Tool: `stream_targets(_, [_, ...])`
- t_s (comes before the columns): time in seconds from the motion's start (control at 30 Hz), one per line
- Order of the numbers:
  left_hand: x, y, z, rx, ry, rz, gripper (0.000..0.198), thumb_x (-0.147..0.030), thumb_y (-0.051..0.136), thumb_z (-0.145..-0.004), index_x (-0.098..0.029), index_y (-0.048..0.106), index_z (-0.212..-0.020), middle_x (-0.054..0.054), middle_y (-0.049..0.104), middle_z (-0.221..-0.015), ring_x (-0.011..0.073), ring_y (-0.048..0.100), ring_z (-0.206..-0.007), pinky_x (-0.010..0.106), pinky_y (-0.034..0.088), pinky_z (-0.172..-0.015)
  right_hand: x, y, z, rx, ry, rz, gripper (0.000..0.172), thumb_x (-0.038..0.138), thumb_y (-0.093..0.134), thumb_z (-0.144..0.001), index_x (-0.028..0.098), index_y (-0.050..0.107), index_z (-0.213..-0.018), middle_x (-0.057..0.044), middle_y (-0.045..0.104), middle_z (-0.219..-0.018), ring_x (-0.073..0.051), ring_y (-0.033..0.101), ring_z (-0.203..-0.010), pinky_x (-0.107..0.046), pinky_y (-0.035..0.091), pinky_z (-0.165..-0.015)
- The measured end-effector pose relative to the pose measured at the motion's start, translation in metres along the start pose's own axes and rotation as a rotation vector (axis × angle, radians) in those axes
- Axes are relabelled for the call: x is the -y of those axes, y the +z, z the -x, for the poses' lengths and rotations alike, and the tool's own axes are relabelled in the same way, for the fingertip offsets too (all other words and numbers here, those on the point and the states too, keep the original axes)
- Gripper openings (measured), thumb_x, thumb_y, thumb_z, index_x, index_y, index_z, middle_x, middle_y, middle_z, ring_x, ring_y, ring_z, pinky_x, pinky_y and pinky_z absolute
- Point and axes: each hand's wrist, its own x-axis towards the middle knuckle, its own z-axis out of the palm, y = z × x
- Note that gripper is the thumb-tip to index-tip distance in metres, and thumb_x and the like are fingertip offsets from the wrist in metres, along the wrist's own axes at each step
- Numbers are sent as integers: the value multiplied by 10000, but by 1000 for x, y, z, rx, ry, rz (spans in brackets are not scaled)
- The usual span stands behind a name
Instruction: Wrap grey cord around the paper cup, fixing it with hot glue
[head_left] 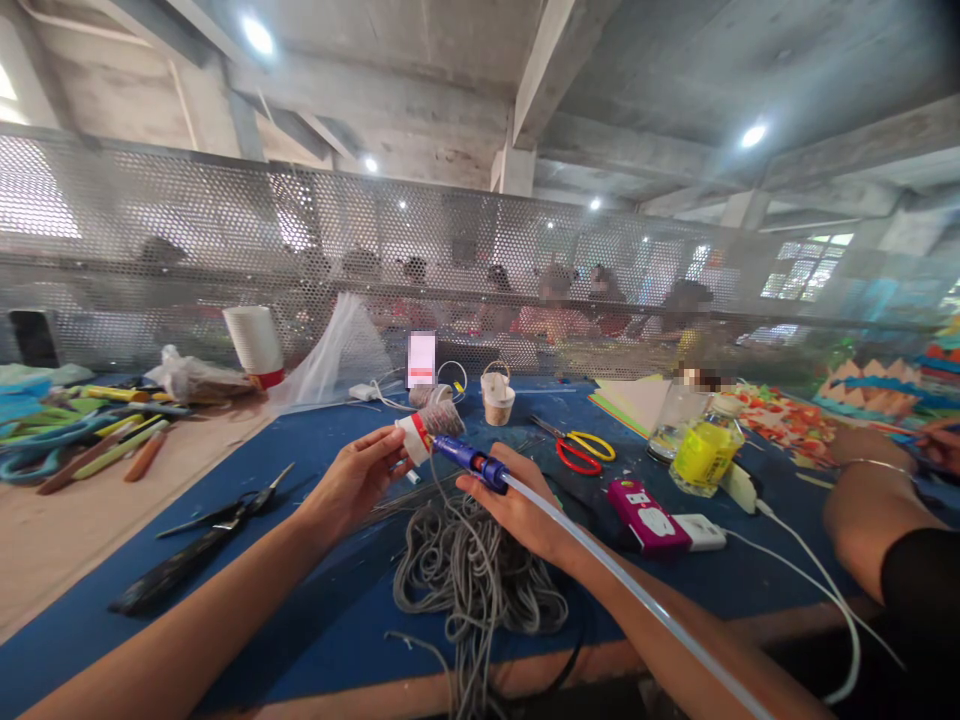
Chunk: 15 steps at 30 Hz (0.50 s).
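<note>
My left hand [367, 462] grips a small white paper cup [414, 440] with a red band, tilted on its side. Grey cord [444, 420] is wound around part of the cup. In my right hand [517, 500] is a blue hot glue gun [469, 460], its nozzle at the cup near the edge of the wound cord. A long clear glue stick [600, 565] runs out of the gun's back over my right forearm. Below my hands lies a loose heap of grey cord [480, 570], with one strand rising to the cup.
Black-handled scissors [214, 535] lie left; red-and-yellow scissors [577, 448] lie right. A small basket-like cup [497, 398] and a phone [421, 358] stand behind. A purple power bank [647, 517] and yellow bottle [707, 447] are right, near another person's arm [862, 500]. A perforated metal screen [450, 240] stands beyond.
</note>
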Motion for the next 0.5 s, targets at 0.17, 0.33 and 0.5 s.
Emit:
stream_targets(0.17, [-1,2,1,6,7,-7,148,-155,662,-839,-117,722,-970,100,748,-979,166,697,-841,249,575,-772,-1,0,0,5,-3,11,289,402,626,-880,194,490,-732,32,470,-718,-102,460,-641,-230,344,-603])
stream_targets(0.33, [-1,2,0,10,9,-13,146,-158,660,-841,-114,724,-965,100,748,-969,161,694,-822,247,578,-760,1,-1,-1,12,6,25,292,399,621,-882,196,482,-726,32,464,-715,-102,459,-641,-228,351,-606])
stream_targets(0.5, [0,0,0,23,13,-15,168,-164,658,-845,-115,718,-994,109,742,-1003,166,694,-859,249,573,-790,3,-2,-1,26,19,23,289,400,617,-881,196,484,-725,32,470,-710,-102,464,-637,-222,358,-592])
